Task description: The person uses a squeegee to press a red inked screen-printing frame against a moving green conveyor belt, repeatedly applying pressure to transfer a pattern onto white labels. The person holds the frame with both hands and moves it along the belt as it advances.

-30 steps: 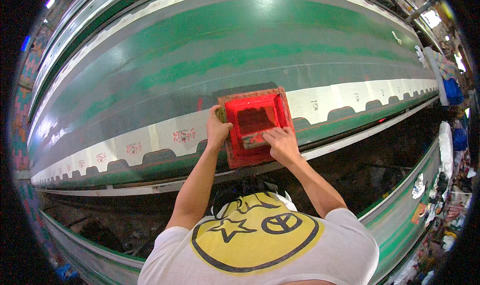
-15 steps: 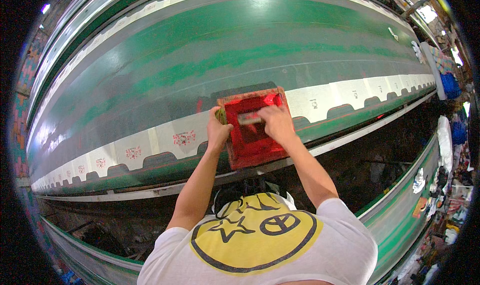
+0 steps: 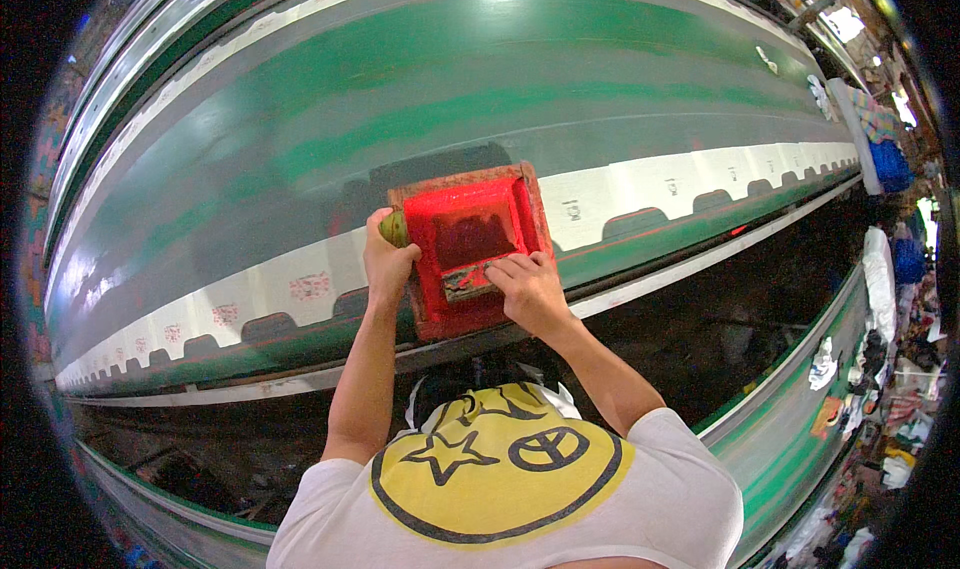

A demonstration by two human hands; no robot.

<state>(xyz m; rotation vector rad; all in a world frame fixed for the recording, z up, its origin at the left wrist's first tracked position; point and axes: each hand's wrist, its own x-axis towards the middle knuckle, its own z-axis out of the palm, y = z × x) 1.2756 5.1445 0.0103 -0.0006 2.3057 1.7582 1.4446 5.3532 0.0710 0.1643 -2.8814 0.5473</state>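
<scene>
A screen-printing frame [image 3: 532, 209] with red ink in it lies over a strip of white fabric pieces [image 3: 620, 194] on the long green table. My left hand [image 3: 390, 264] is closed around the frame's left side, by a green rounded grip [image 3: 395, 228]. Inside the frame, my right hand [image 3: 530, 287] holds a squeegee [image 3: 468, 281] by its right part, near the frame's close side. Beyond the squeegee shows a darker rectangle of mesh [image 3: 475, 234]. The fabric under the frame is hidden.
Fabric pieces left of the frame carry red-and-black prints [image 3: 310, 287]; those to the right show only black marks [image 3: 672, 186]. The green table [image 3: 400, 89] stretches far to both sides. Another green table [image 3: 800, 449] stands behind me at right, with blue bundles [image 3: 888, 166] farther off.
My right hand has drawn the squeegee toward me, from the middle of the frame to its near side. My left hand keeps its hold. The whole view has shifted slightly.
</scene>
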